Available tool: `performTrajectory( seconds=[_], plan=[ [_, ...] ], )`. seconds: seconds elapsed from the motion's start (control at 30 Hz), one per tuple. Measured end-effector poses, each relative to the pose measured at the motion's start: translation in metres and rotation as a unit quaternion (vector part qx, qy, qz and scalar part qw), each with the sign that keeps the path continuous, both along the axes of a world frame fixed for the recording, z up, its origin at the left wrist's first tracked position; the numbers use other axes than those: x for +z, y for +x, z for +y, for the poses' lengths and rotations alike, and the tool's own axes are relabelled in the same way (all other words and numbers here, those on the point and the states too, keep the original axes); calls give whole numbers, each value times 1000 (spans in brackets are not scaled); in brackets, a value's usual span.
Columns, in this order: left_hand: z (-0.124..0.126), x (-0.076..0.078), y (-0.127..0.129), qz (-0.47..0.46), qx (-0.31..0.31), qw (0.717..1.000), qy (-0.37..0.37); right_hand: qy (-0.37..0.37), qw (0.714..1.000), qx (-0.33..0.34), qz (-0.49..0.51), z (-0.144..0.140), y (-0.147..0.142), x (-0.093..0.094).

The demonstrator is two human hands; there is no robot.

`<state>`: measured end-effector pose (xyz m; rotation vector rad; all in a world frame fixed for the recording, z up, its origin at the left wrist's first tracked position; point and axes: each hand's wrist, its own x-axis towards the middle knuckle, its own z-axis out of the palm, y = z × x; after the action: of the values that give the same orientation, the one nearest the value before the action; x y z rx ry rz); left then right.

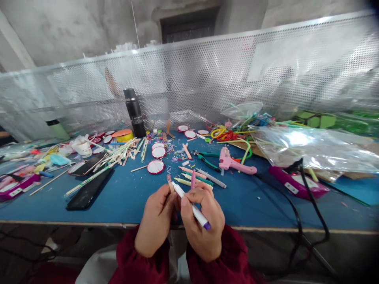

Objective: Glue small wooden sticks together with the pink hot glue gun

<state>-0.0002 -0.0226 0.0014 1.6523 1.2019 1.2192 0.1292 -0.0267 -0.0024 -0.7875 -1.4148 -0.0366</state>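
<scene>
While the fingers cover most of it, a small wooden stick point(169, 183) pokes up from the left hand point(156, 221) – its grip is clenched around it. The right hand point(204, 221) grasps a white marker point(192, 208) with a purple cap, long axis running from far-left to near-right, cap end toward the person, at the near edge of the blue worktop point(124, 197). No readable writing on the marker.

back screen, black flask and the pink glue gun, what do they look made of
Back screen: looks like sheet metal, silvery and shiny, punched all over with small holes. Black flask: probably metal with a dark coat and a dull sheen, though plastic cannot be ruled out. Pink glue gun: moulded plastic, smooth and slightly glossy, one even colour.
</scene>
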Motion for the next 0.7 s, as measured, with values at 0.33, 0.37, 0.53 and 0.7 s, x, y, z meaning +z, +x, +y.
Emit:
performTrajectory(
  seconds=[0.33,0.37,0.53,0.7],
  plan=[
    [0,-2,-1,-10,-7,1000,0,11,1000,5,-18,1,0,1],
    [-1,-2,-1,-7,-7,1000,1,10,1000,4,-18,0,0,1],
    [-1,-2,-1,3,-9,1000,8,18,1000,-3,-10,0,0,-1],
    [0,-2,-2,5,-10,1000,16,14,1000,-5,-4,0,0,-2]
  ],
)
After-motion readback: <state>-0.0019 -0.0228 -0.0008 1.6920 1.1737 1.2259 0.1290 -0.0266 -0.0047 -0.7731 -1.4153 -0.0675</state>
